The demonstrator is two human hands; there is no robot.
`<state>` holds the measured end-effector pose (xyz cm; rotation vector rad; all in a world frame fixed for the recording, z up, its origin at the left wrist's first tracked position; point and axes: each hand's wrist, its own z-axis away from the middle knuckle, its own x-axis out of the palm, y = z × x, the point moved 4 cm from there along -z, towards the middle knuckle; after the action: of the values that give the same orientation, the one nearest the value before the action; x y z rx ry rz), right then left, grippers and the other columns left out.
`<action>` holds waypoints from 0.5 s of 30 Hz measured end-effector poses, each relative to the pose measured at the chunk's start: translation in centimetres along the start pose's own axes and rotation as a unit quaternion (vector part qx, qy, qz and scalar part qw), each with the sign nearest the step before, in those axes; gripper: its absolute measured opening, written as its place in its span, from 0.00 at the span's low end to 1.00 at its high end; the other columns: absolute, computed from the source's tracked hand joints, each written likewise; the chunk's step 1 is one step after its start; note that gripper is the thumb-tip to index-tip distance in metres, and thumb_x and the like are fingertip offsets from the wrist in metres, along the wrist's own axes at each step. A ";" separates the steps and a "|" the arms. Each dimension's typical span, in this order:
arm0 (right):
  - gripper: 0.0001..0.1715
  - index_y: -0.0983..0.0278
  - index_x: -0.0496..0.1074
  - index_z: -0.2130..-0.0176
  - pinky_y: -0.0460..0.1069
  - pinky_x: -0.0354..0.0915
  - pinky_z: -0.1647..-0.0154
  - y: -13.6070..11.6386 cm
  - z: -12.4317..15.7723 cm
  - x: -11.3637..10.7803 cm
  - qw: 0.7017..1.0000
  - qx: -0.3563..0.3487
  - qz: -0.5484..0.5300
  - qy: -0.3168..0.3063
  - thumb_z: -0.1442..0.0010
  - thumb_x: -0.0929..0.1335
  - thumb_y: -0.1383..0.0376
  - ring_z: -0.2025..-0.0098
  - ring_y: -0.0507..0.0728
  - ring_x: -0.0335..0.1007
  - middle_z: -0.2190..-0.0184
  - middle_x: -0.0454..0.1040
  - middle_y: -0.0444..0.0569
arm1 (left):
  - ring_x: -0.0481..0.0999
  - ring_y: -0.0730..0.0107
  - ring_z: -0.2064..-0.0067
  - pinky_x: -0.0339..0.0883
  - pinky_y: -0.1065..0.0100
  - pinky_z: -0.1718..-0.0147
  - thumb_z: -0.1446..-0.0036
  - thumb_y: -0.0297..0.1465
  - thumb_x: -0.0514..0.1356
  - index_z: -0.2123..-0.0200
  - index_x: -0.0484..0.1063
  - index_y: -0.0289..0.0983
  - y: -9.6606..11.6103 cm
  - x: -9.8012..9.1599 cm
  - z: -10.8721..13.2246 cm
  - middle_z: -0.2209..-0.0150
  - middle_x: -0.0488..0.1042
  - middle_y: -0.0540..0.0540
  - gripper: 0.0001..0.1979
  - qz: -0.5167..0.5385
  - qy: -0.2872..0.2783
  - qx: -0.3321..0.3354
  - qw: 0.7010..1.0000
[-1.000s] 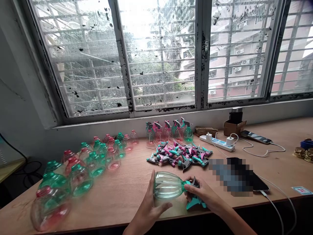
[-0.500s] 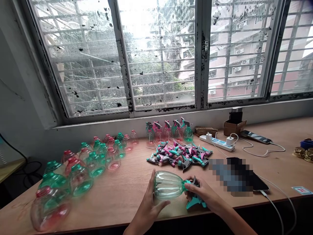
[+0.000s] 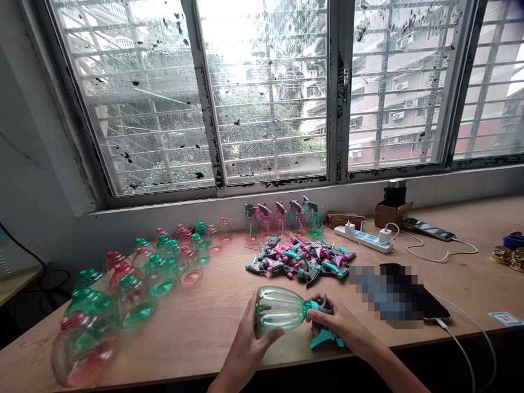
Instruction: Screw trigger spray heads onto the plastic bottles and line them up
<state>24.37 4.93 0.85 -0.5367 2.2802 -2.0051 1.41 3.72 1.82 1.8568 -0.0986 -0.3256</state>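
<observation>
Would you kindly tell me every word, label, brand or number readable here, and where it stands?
No text is legible.
White plastic power strip: blue markings, too small to read.
White, blue-edged rectangular label: red marks, too small to read.
Held green-tinted clear plastic bottle: no lettering visible.
Black flat phone: partly pixelated.

Head-worn view, facing forward and down.
Looks closely over left hand [image 3: 250, 339] and right hand [image 3: 339, 322], across table [image 3: 213, 322] to window [image 3: 266, 109].

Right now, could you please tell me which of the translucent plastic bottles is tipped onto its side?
Only the rounded, green-tinted plastic bottle between the left hand and right hand; the other bottles stand upright on the brown wooden table.
</observation>
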 end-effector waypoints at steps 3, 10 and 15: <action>0.26 0.64 0.73 0.63 0.48 0.67 0.71 0.1 0.0 -0.2 1.000 0.001 -0.003 0.006 0.50 0.78 0.48 0.76 0.53 0.73 0.73 0.77 0.43 | 0.64 0.46 0.33 0.58 0.53 0.34 0.44 0.41 0.70 0.28 0.47 0.43 -0.3 -0.1 0.0 0.34 0.64 0.38 0.49 0.013 -0.005 0.009 1.000; 0.26 0.64 0.71 0.65 0.49 0.67 0.72 -0.1 0.2 0.0 1.000 0.004 -0.002 -0.011 0.50 0.78 0.48 0.76 0.54 0.72 0.74 0.77 0.43 | 0.58 0.45 0.30 0.55 0.50 0.33 0.39 0.43 0.66 0.27 0.39 0.53 -1.4 0.0 0.2 0.26 0.47 0.43 0.47 0.019 -0.023 0.044 0.999; 0.27 0.63 0.72 0.62 0.49 0.66 0.71 -0.3 0.3 0.2 1.000 0.011 0.003 -0.006 0.52 0.80 0.50 0.76 0.54 0.72 0.73 0.77 0.42 | 0.54 0.42 0.29 0.50 0.47 0.31 0.41 0.44 0.68 0.26 0.35 0.46 -1.2 0.0 0.3 0.26 0.47 0.38 0.53 0.069 -0.022 -0.003 0.997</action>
<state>24.36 4.57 1.16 -0.5392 2.2467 -2.0162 1.24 3.76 0.60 1.8268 -0.2536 -0.2708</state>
